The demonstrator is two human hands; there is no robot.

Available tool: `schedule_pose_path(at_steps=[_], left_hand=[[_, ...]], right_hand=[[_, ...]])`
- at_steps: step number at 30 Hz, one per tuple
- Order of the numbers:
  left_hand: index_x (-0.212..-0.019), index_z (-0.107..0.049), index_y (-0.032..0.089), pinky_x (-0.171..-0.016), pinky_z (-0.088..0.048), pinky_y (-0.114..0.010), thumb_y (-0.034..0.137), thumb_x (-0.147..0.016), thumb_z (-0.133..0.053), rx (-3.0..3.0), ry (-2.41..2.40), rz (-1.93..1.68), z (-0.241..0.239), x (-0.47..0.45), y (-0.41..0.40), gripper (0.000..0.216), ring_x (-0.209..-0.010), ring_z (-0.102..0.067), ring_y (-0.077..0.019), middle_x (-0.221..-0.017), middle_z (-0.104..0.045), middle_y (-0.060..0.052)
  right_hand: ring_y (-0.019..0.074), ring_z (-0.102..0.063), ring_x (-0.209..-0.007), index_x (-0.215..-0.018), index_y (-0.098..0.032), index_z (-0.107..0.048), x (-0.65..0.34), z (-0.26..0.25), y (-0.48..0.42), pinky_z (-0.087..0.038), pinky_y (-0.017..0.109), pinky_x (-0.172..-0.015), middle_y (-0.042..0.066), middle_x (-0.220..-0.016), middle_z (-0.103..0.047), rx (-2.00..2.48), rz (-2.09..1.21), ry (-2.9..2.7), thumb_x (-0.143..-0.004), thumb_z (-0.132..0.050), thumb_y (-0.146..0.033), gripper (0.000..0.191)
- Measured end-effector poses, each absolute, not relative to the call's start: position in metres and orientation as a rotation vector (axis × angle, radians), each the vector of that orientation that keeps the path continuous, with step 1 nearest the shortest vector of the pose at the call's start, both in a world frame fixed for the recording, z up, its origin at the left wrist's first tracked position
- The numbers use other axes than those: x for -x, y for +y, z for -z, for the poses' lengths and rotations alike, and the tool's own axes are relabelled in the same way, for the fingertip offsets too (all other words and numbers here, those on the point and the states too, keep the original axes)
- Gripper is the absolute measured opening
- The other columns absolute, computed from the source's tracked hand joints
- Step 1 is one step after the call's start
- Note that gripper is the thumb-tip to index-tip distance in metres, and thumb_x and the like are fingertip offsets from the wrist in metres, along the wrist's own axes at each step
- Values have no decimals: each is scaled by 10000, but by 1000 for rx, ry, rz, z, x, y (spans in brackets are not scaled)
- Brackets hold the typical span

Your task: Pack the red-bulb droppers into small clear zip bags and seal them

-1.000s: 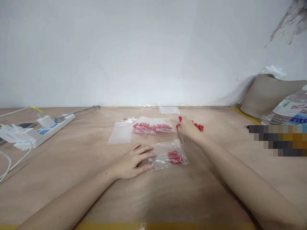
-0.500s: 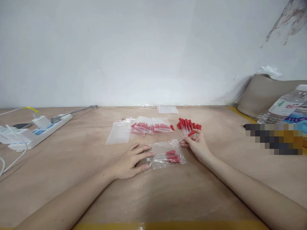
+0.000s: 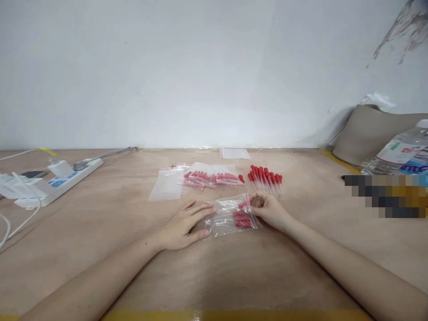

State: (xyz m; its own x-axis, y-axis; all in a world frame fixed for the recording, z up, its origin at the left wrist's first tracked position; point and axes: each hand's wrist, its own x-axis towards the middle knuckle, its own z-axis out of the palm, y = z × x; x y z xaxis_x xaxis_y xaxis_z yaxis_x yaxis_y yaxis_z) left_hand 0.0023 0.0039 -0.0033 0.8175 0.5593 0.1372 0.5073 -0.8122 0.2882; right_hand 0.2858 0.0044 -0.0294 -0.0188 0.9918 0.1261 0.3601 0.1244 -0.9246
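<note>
Moved: the right hand [image 3: 271,209] has come back from the loose droppers [image 3: 266,178] to the open end of the bag [image 3: 222,223]; the left hand [image 3: 185,225] has not shifted.
Left fingers: spread flat, pressing the bag's near end onto the table [image 3: 234,276]; they grip nothing.
Right fingers: pinched narrow on one dropper [image 3: 245,204], its red bulb just past the fingertips. The clear stem is too faint to trace.
Bag: lies between the two sets of fingertips and touches both. A few red-bulbed droppers are inside, just beside the right fingertips.
Bag handling: it looks like thin, limp, slippery film and very light, so it likely slides unless pinned flat. The lip at the mouth is probably the best place to hold it.
Dropper handling: light and slim, with a soft bulb and a stiffer stem that may bend or crack. A pinch near the bulb seems safest.
Beyond the fingertips: filled bags [image 3: 214,178] and an empty bag [image 3: 167,186] near the left fingers.
Far off: a power strip [image 3: 58,183] well left and a bottle [image 3: 403,154] well right.
</note>
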Motion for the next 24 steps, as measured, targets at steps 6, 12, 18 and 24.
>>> schedule_pose_path(at_steps=[6,12,18,24], left_hand=[[-1369,-282,299,-1092,-154,-483,429,-904,-438,-2761,829,-312,4,-2,4,508,-1281,-340,-234,-1398,-372,-46],[-1275,-367,261,-1095,-158,-478,421,-888,-470,-2721,837,-334,4,-3,4,431,-1269,-359,-224,-1368,-412,-55],[-1189,-411,250,-1087,-177,-475,401,-885,-479,-2705,840,-341,3,-3,2,346,-1262,-366,-214,-1352,-424,-65],[-1226,-465,291,-1082,-170,-474,388,-911,-432,-2791,825,-292,3,-2,3,331,-1279,-340,-224,-1388,-380,-47]], right_hand=[[173,-571,-805,-718,-187,-700,-280,32,9,-460,324,-753,55,-898,-596,1265,-859,-1719,-694,-629,-413,238],[155,-564,-640,-806,-177,-638,-296,26,16,-460,295,-616,39,-766,-637,1459,-671,-1716,-749,-545,-341,197],[196,-598,-788,-915,-150,-568,-288,-5,35,-424,283,-691,98,-898,-652,1763,-184,-1904,-773,-510,-214,166],[273,-610,-856,-938,-86,-563,-261,-15,59,-414,296,-638,213,-933,-623,2114,-206,-2102,-742,-468,-57,221]])
